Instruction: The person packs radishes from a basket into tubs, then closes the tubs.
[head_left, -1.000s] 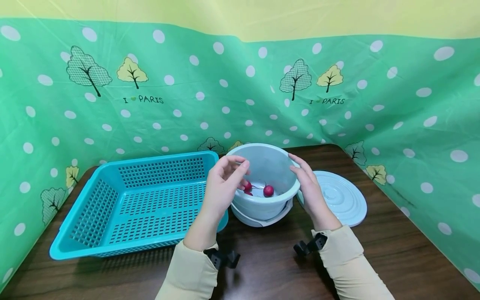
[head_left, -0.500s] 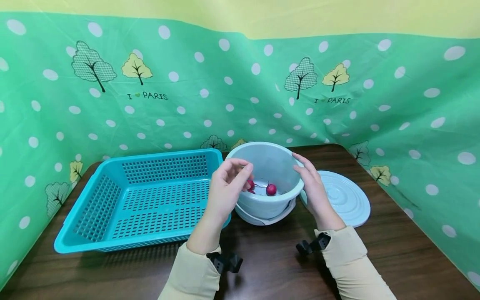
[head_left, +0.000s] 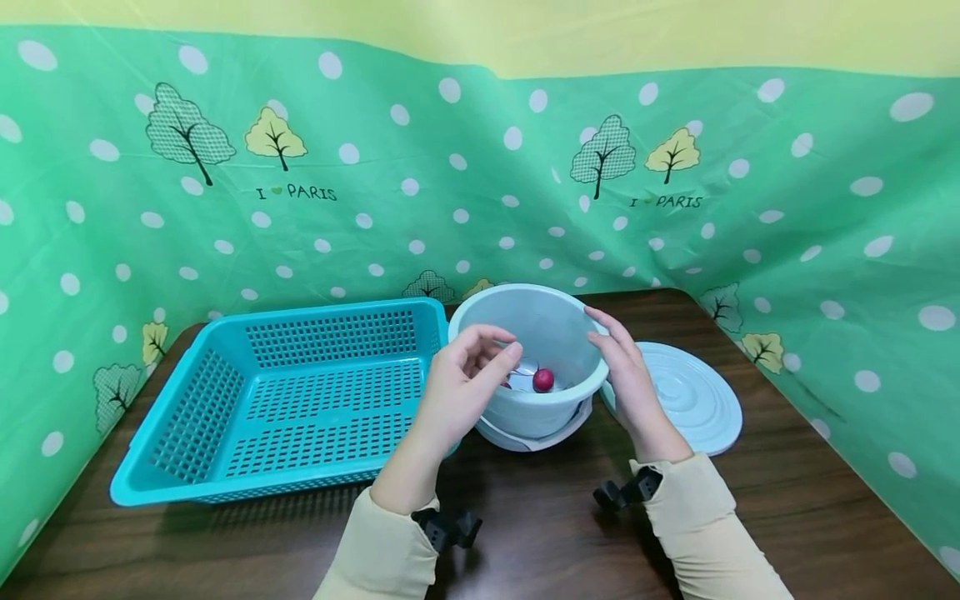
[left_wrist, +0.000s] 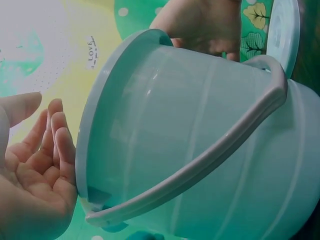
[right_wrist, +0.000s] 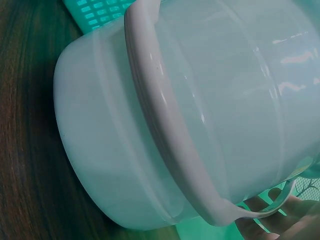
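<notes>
A light blue bucket (head_left: 534, 414) stands upright on the table, its handle (left_wrist: 200, 167) lowered against the side. Inside, a red radish (head_left: 543, 380) lies on the bottom, and a second is mostly covered by my left hand (head_left: 467, 379). That left hand hovers at the near left rim with fingers loosely bent; the left wrist view shows nothing in its palm. My right hand (head_left: 630, 379) holds the bucket's right rim, thumb and index finger at the edge. Seen from the right wrist, several of its fingers (right_wrist: 260, 205) lie by the handle's end.
A turquoise perforated basket (head_left: 330, 479) stands left of the bucket, close beside it. On the right lies a light blue round lid (head_left: 686, 396), partly behind my right hand. Green dotted cloth (head_left: 450, 192) hangs behind the dark wooden table (head_left: 547, 517).
My left hand has shifted slightly right over the rim, covering more of the left radish. The right hand stays on the bucket. The whole head view has shifted a little.
</notes>
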